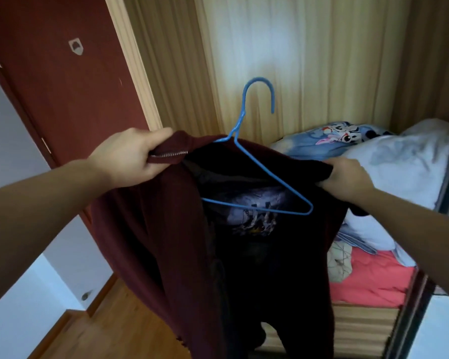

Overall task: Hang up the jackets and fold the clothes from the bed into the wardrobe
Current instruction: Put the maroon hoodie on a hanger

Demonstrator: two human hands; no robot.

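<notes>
Jacket (151, 229) held up mid-scene, bed (373, 275) at far right. Step: fitting onto hanger (257, 161). Left hand (130, 156) clenched on zipper edge, right hand (347, 177) clenched on opposite shoulder. Next: seat right shoulder over hanger arm, then carry to wardrobe.

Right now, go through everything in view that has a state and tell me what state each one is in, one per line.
Maroon jacket: unzipped, held up by both hands, hanger partly inside.
Blue hanger: hook up, left shoulder under the collar, right shoulder still exposed.
Left hand: grip closed on the collar by the zipper.
Right hand: grip closed on the jacket's other side.
Curtains: drawn shut.
Bed: unmade, bedding and clothes piled.
</notes>
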